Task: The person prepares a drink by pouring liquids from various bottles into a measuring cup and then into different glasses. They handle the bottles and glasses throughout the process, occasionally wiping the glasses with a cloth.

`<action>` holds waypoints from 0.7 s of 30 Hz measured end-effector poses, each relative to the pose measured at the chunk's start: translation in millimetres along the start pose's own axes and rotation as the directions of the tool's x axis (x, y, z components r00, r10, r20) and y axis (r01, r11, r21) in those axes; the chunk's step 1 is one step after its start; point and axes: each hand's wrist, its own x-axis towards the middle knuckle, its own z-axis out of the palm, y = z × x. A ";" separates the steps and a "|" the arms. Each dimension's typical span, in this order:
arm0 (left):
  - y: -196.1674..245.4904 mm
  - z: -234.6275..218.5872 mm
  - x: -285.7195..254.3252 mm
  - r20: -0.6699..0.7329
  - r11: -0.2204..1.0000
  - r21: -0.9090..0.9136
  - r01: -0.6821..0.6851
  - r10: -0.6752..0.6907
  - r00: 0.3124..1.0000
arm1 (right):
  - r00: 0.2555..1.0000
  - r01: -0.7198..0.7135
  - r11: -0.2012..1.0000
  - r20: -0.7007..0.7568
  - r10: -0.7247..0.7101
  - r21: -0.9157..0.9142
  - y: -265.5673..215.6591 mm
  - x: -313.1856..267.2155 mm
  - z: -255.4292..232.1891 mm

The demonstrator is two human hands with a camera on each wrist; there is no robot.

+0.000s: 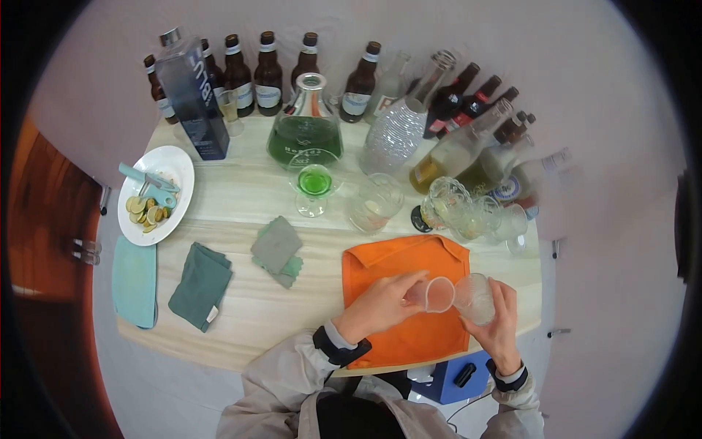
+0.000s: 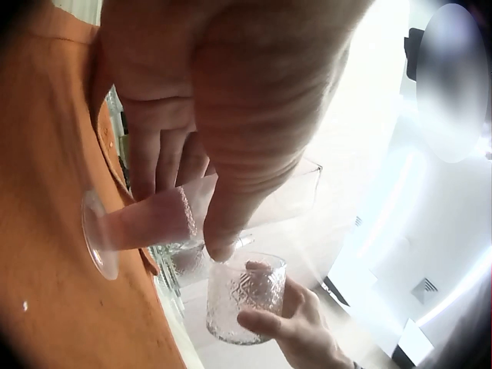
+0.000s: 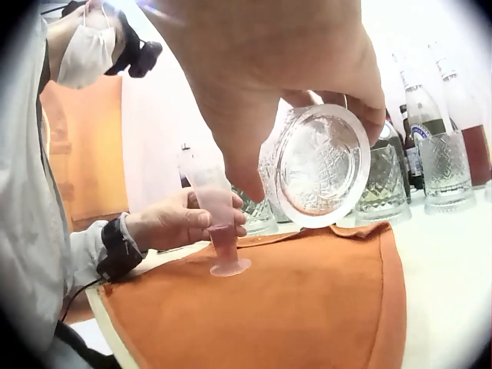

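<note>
My left hand grips a tall, footed clear glass around its middle. Pink liquid fills the lower part of this glass, and its round foot stands close over the orange cloth. Opposite it, my right hand holds a clear, pattern-cut tumbler between thumb and fingers. The tumbler is tipped, its base facing the right wrist camera and its mouth toward the footed glass. In the head view the two rims lie side by side above the cloth.
Several patterned glasses stand behind the cloth, with bottles further back. A stemmed glass of green liquid is near a green-filled decanter. Leftward lie folded cloths and a white plate with cut limes.
</note>
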 end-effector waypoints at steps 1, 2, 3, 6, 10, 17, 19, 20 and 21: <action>2.0 -0.6 -0.1 -0.031 1.000 -0.018 -0.012 0.012 0.999 | 1.000 -0.022 1.000 -0.002 0.022 0.003 -1.5 -4.3 2.5; 0.8 -0.5 -0.1 -0.009 1.000 -0.019 -0.007 0.007 1.000 | 0.999 0.009 0.999 0.039 -0.008 -0.031 -3.5 -6.7 7.2; -1.5 -0.9 0.7 -0.015 1.000 -0.004 -0.019 0.019 1.000 | 0.996 0.045 0.997 0.081 -0.039 -0.063 -5.8 -7.8 11.1; 0.8 -5.4 1.6 0.038 1.000 0.006 0.004 -0.005 0.999 | 0.990 0.091 0.990 0.114 -0.078 -0.109 -15.6 -13.2 22.1; 1.8 -4.8 1.5 0.040 1.000 0.022 0.009 -0.010 0.999 | 0.997 0.061 0.979 0.046 -0.053 -0.194 -21.8 -22.6 34.6; 3.2 -5.3 3.1 0.047 0.998 0.065 0.010 -0.013 0.999 | 0.994 -0.103 0.986 -0.042 0.099 -0.128 -15.6 -14.3 43.2; 4.5 -5.3 3.7 0.053 0.998 0.066 0.012 -0.016 0.998 | 0.996 0.020 0.981 0.093 -0.002 -0.194 -16.2 -22.2 32.0; 4.1 -5.2 3.5 0.055 0.998 0.062 0.008 -0.011 0.998 | 0.996 0.018 0.980 0.091 0.001 -0.200 -17.8 -26.8 24.6; 3.2 -5.2 2.7 0.055 0.997 0.079 0.014 -0.019 0.998 | 0.977 0.123 0.970 0.199 -0.081 -0.209 -20.9 -32.5 15.9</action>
